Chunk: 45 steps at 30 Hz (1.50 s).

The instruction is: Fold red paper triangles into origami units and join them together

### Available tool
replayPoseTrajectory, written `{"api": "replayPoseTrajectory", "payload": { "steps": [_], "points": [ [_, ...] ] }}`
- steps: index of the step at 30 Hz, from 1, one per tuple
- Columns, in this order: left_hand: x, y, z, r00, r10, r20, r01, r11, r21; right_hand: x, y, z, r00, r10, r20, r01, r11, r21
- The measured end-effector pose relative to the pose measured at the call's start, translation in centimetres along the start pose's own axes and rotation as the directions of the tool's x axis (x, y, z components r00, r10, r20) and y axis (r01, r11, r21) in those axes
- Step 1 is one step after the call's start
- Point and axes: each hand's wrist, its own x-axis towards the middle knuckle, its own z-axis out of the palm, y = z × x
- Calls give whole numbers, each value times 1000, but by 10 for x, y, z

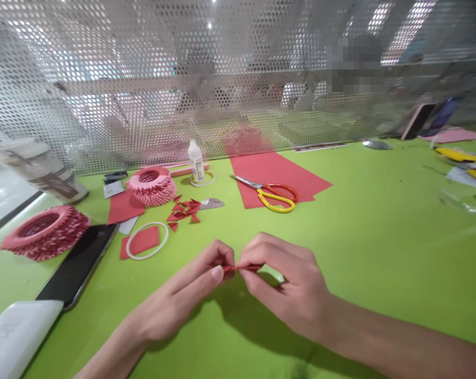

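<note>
A green desk [380, 252] runs back to a perforated screen [238, 79] along its far edge, with open room to the right of the hands. A red paper sheet [277, 173] lies beyond them, scissors [275, 196] on it. To the left sit two pink paper rings [44, 231] [151, 185], a dark phone [78, 263], a white hoop [147, 240], a glue bottle [196, 160] and small folded red pieces [182, 208]. Near the front edge, the left hand [182, 300] and right hand [289, 284] pinch a small red paper strip [241, 268] between fingertips, just above the desk.
</note>
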Motion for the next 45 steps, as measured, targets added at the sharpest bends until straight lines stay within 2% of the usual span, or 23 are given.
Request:
{"api": "replayPoseTrajectory", "payload": {
  "steps": [23,27,30,33,36,40,45],
  "points": [
    [-3,0,1,999,-49,-21,50,998,47,0,3,-2,1000,2,18,-1,999,-38],
    [-3,-10,-1,989,-114,-93,117,993,30,8,7,-12,999,27,-40,-34,986,-161],
    [0,-17,0,979,-130,-158,130,991,-8,10,9,-13,992,114,-54,-120,985,-123],
    [2,-16,2,980,-141,-140,142,990,-2,8,9,-8,987,158,-18,-159,983,-94],
    [3,-9,4,981,-135,-136,143,988,51,5,10,-2,989,147,23,-143,983,-113],
    [3,-4,8,968,-114,-223,129,990,50,5,13,-1,987,146,61,-140,985,-101],
    [0,-13,8,924,-215,-318,212,976,-43,2,12,3,992,108,67,-102,991,-85]
  ]
}}
